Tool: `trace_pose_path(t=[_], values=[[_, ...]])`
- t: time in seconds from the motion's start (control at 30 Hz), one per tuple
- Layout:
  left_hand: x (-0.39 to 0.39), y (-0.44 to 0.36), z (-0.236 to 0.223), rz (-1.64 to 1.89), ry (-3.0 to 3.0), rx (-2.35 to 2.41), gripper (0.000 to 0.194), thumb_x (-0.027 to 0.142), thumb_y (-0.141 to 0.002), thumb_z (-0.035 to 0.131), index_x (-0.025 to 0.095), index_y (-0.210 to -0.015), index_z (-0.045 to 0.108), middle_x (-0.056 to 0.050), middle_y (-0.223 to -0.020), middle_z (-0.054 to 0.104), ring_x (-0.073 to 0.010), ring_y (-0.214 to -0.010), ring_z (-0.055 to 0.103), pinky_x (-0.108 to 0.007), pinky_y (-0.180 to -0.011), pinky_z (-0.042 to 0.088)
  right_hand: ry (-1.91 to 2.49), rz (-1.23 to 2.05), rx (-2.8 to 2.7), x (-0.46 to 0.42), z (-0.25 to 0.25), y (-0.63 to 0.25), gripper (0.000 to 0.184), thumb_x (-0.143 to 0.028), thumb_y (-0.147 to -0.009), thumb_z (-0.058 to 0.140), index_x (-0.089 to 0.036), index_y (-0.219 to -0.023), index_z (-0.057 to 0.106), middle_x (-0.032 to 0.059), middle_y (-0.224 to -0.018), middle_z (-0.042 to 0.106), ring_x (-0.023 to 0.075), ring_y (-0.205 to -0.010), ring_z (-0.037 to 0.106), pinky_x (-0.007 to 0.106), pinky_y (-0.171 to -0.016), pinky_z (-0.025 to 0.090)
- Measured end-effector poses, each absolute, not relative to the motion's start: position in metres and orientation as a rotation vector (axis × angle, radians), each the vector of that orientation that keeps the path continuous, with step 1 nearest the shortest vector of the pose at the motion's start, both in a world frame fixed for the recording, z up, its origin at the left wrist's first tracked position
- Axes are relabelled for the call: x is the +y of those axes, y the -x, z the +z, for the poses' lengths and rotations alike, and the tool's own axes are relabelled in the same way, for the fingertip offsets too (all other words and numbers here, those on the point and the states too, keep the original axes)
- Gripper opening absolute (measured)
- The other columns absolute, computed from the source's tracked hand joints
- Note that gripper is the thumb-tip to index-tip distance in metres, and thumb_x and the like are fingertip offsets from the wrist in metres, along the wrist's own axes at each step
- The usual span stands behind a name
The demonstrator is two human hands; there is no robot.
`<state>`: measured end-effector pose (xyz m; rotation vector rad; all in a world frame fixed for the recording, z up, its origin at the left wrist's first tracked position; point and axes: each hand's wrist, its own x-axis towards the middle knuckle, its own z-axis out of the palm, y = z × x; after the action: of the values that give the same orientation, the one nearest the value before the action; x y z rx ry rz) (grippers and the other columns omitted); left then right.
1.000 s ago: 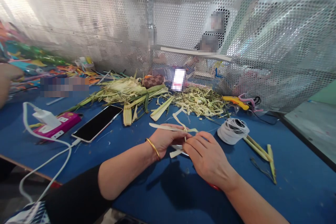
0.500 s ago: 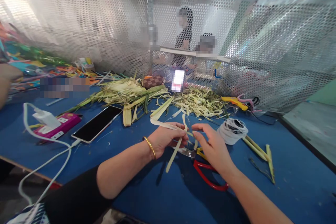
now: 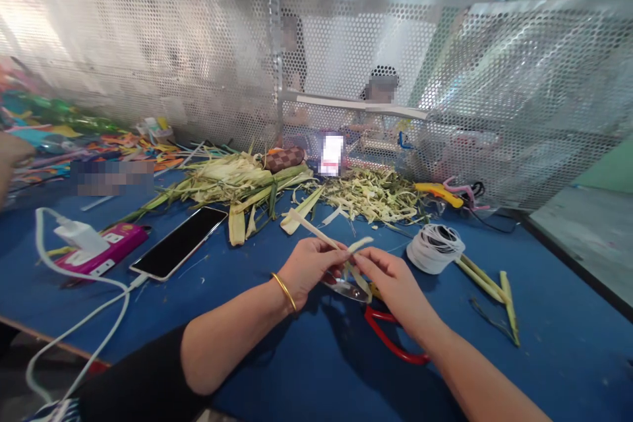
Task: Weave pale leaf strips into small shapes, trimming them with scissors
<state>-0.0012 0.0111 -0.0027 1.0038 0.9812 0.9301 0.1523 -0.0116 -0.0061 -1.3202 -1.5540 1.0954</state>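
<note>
Pale leaf strips (image 3: 316, 227) cross between my two hands above the blue table. My left hand (image 3: 314, 267), with a gold bangle at its wrist, pinches them between thumb and fingers. Close beside it, my right hand (image 3: 388, 273) has thumb and fingertips closed on the strips near where they cross. Scissors with red handles (image 3: 395, 343) lie beneath my hands, one handle in yellow and partly hidden by my right hand. To the right of that hand stands a roll of white cord (image 3: 434, 248).
A heap of dry leaves (image 3: 222, 178) and a pile of shredded scraps (image 3: 376, 194) lie at the back, before a perforated metal screen (image 3: 198, 66). A phone (image 3: 180, 244) and purple power strip (image 3: 109, 247) are left. Cut stalks (image 3: 507, 303) lie right. People sit beyond the screen.
My right hand has moved left to my left hand and closed on the strips. The strip end that hung down toward me now points up and right.
</note>
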Motion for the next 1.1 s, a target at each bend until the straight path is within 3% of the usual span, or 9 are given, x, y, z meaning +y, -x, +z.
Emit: trace_pose_path(t=[0.1, 0.27, 0.47, 0.6, 0.63, 0.73, 0.8, 0.93, 1.1], values=[[0.008, 0.002, -0.001, 0.791, -1.066, 0.922, 0.025, 0.035, -0.067, 0.073, 0.011, -0.073, 0.067, 0.002, -0.055, 0.054, -0.0058, -0.046, 0.045, -0.018, -0.043, 0.034, 1.282, 1.287, -1.226, -0.009, -0.009, -0.152, 0.038, -0.055, -0.071, 0.065, -0.017, -0.071, 0.062, -0.0016, -0.062, 0.056, 0.0116, -0.059, 0.047, 0.023, -0.056, 0.037], [0.007, 0.001, -0.004, 0.738, -1.167, 0.979, 0.029, 0.040, -0.069, 0.069, 0.011, -0.069, 0.068, 0.005, -0.047, 0.046, -0.0050, -0.040, 0.038, -0.018, -0.040, 0.030, 1.251, 1.284, -1.070, -0.010, -0.012, -0.150, 0.037, -0.048, -0.066, 0.071, -0.017, -0.056, 0.053, -0.0036, -0.052, 0.050, 0.0092, -0.053, 0.041, 0.023, -0.052, 0.033], [0.007, 0.001, -0.001, 0.716, -1.183, 0.960, 0.025, 0.036, -0.066, 0.069, 0.011, -0.067, 0.067, 0.005, -0.045, 0.048, -0.0052, -0.038, 0.039, -0.019, -0.041, 0.032, 1.342, 1.174, -1.027, -0.009, -0.018, -0.145, 0.036, -0.044, -0.062, 0.069, -0.019, -0.048, 0.046, -0.0050, -0.046, 0.045, 0.0089, -0.047, 0.038, 0.023, -0.047, 0.030], [0.006, 0.003, 0.002, 0.729, -1.220, 0.968, 0.025, 0.037, -0.067, 0.068, 0.012, -0.066, 0.065, 0.006, -0.044, 0.047, -0.0050, -0.036, 0.039, -0.019, -0.040, 0.031, 1.508, 1.187, -1.261, -0.006, -0.013, -0.155, 0.042, -0.056, -0.064, 0.064, -0.020, -0.050, 0.049, -0.0047, -0.043, 0.042, 0.0095, -0.041, 0.034, 0.025, -0.043, 0.026], [0.005, 0.003, 0.004, 0.734, -1.234, 0.967, 0.025, 0.037, -0.067, 0.068, 0.012, -0.066, 0.065, 0.006, -0.043, 0.046, -0.0049, -0.036, 0.039, -0.019, -0.040, 0.031, 1.569, 1.113, -1.391, -0.007, -0.009, -0.159, 0.046, -0.060, -0.068, 0.060, -0.020, -0.049, 0.049, -0.0045, -0.041, 0.040, 0.0098, -0.040, 0.033, 0.026, -0.042, 0.024], [0.004, 0.005, 0.007, 0.712, -1.275, 0.927, 0.029, 0.041, -0.069, 0.066, 0.012, -0.069, 0.067, 0.006, -0.044, 0.045, -0.0043, -0.035, 0.038, -0.019, -0.038, 0.029, 1.578, 0.460, -1.634, -0.012, 0.006, -0.170, 0.052, -0.059, -0.078, 0.053, -0.020, -0.045, 0.041, -0.0037, -0.042, 0.035, 0.0105, -0.045, 0.031, 0.027, -0.046, 0.024], [0.003, 0.005, 0.010, 0.653, -1.277, 0.896, 0.035, 0.046, -0.071, 0.063, 0.012, -0.070, 0.068, 0.005, -0.046, 0.047, -0.0037, -0.034, 0.036, -0.019, -0.037, 0.026, 1.449, 0.297, -1.686, -0.015, 0.013, -0.172, 0.044, -0.052, -0.084, 0.051, -0.020, -0.053, 0.050, -0.0019, -0.049, 0.044, 0.0117, -0.049, 0.038, 0.027, -0.050, 0.029], [-0.002, 0.002, 0.010, 0.521, -1.271, 0.855, 0.037, 0.048, -0.073, 0.061, 0.012, -0.070, 0.068, 0.004, -0.048, 0.050, -0.0032, -0.034, 0.033, -0.020, -0.036, 0.022, 1.262, 0.566, -1.809, -0.016, 0.014, -0.165, 0.022, -0.038, -0.083, 0.055, -0.020, -0.085, 0.068, 0.0047, -0.082, 0.063, 0.0161, -0.070, 0.054, 0.027, -0.060, 0.041], [-0.006, -0.003, 0.008, 0.489, -1.331, 0.875, 0.025, 0.035, -0.067, 0.065, 0.014, -0.055, 0.058, 0.004, -0.044, 0.049, -0.0036, -0.034, 0.033, -0.020, -0.036, 0.022, 1.201, 1.014, -1.735, -0.017, 0.013, -0.154, 0.017, -0.034, -0.076, 0.061, -0.018, -0.069, 0.063, -0.0007, -0.068, 0.056, 0.0122, -0.061, 0.047, 0.026, -0.058, 0.039]])
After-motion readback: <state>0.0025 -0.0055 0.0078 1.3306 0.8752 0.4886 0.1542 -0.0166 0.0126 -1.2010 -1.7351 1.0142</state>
